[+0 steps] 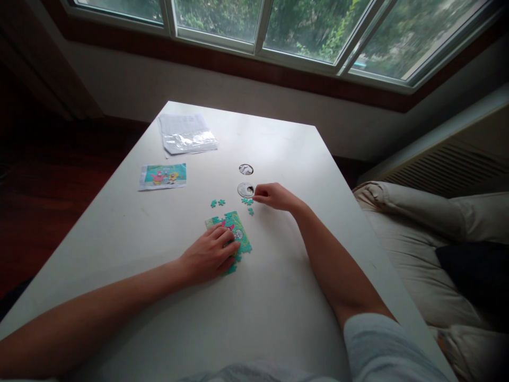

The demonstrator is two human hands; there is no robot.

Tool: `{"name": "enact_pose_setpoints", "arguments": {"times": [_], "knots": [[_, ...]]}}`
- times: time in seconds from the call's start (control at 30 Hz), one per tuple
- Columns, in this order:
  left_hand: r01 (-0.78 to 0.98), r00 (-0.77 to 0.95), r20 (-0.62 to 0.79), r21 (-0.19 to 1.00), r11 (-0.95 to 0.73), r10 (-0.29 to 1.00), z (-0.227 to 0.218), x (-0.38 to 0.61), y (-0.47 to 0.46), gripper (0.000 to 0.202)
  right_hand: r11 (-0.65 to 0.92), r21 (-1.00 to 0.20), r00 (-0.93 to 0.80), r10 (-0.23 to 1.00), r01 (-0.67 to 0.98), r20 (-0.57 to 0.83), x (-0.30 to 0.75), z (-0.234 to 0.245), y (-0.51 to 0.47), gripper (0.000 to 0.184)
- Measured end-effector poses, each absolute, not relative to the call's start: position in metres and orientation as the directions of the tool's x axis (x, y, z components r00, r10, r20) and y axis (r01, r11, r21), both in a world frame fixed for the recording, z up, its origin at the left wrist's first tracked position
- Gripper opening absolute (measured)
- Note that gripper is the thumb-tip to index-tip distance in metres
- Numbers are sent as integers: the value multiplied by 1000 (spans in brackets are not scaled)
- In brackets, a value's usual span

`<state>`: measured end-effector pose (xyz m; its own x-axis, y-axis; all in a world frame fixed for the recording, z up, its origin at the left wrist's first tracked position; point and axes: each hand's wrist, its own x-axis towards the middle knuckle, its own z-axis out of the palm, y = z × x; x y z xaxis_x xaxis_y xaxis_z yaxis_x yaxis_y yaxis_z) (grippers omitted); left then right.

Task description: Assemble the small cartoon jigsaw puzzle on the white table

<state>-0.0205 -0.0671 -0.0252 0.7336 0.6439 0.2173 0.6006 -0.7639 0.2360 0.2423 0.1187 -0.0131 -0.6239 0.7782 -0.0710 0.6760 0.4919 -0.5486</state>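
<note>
A partly joined jigsaw puzzle (243, 240) in teal, green and pink lies on the white table. My left hand (210, 252) rests on its left part, fingers stretched out, and hides some of it. Beyond the puzzle, my right hand (276, 196) is closed with its fingertips pinched at the table. Whether a piece is between them is hidden. Right beside those fingertips are loose teal puzzle pieces (247, 201), and a single piece (251, 211) lies a little nearer. Two more loose pieces (217, 202) lie farther left.
A picture card (165, 175) with cartoon figures lies at the left. Behind it sits a clear plastic sleeve with papers (186, 133). Two round table inserts (246, 169) are beyond my right hand. A beige sofa (405, 233) stands right of the table (278, 151), with windows (310, 29) behind.
</note>
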Motion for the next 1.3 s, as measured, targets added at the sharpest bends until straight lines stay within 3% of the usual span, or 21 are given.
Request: {"name": "enact_pose_setpoints", "arguments": {"times": [0.13, 0.33, 0.83, 1.03, 1.3], "knots": [[600, 732, 219, 242, -763, 645, -28, -21, -67, 23, 394, -561, -462, 887, 728, 23, 269, -19, 136, 20], [599, 731, 219, 250, -761, 647, -27, -21, -67, 23, 459, -633, -589, 808, 624, 4, 275, -32, 141, 30], [597, 729, 226, 252, -762, 646, -26, -21, -67, 22, 559, -483, -523, 823, 674, 223, 249, -48, 133, 11], [594, 734, 225, 247, -766, 641, -26, -20, -67, 22, 648, -505, -620, 743, 570, 254, 236, -42, 124, 18], [595, 726, 240, 250, -764, 645, -29, -21, -66, 23, 720, -473, -679, 673, 508, 293, 210, -38, 104, 13]]}}
